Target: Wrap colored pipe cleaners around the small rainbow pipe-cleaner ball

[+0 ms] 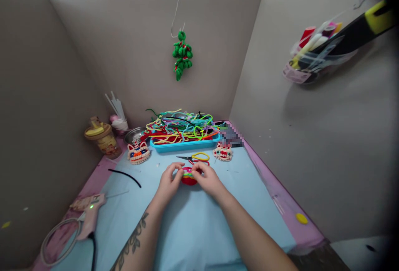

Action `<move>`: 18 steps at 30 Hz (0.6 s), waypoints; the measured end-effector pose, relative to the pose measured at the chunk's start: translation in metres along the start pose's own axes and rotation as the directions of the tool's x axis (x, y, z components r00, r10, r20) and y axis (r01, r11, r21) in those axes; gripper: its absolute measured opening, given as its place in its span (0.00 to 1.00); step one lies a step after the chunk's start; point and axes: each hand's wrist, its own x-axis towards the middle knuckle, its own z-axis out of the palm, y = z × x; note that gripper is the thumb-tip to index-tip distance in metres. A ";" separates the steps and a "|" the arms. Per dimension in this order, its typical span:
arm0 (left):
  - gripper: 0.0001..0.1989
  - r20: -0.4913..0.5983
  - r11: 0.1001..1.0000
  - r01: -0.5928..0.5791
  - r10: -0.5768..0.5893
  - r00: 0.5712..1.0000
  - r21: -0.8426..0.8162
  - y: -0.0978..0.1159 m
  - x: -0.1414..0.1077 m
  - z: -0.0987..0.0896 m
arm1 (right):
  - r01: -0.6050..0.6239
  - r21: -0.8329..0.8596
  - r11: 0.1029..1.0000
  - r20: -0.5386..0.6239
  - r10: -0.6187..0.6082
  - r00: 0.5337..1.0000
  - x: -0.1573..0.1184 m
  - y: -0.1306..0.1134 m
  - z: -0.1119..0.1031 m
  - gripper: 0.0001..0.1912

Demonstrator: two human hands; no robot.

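Between my two hands, over the middle of the light blue mat, is a small rounded red craft piece with pink, green and yellow strands across its top. My left hand pinches its left side with thumb and fingertips. On the opposite side, my right hand grips it the same way, and the fingers hide part of the piece. Just beyond my fingertips lie scissors with yellow and red handles, blades pointing left. Two cream animal-face craft pieces flank this spot, one left and one right.
A blue tray heaped with colourful fuzzy strands stands at the back. At left are a glue gun with a cable, a black strand, a lidded cup and a metal bowl. Green craft hangs behind; a pen holder hangs right.
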 end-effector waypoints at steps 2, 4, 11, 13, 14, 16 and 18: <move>0.08 0.069 0.999 0.029 -0.027 0.997 -0.033 0.000 -0.001 0.002 | -0.189 0.208 0.960 0.081 0.175 0.981 0.000 0.001 0.000 0.10; 0.08 0.105 0.999 0.018 -0.015 0.994 -0.029 0.000 -0.001 0.002 | -0.335 0.330 0.883 0.163 0.296 0.941 0.000 0.003 0.001 0.16; 0.06 0.071 0.978 -0.204 0.201 0.977 0.043 -0.002 0.000 0.000 | -0.520 0.518 0.680 0.305 0.421 0.854 -0.002 0.006 0.009 0.18; 0.07 0.075 0.965 -0.256 0.251 0.965 0.063 -0.002 0.000 -0.001 | -0.531 0.581 0.618 0.311 0.434 0.845 -0.001 0.005 0.011 0.16; 0.07 0.076 0.957 -0.278 0.273 0.959 0.080 -0.002 -0.001 -0.002 | -0.529 0.607 0.592 0.305 0.442 0.844 -0.001 0.005 0.012 0.15; 0.08 0.085 0.937 -0.324 0.315 0.945 0.128 -0.001 -0.002 -0.004 | -0.520 0.652 0.552 0.286 0.455 0.843 0.001 0.006 0.012 0.15; 0.09 0.106 0.913 -0.364 0.350 0.931 0.182 0.001 -0.002 -0.006 | -0.504 0.679 0.534 0.261 0.465 0.846 0.002 0.007 0.011 0.14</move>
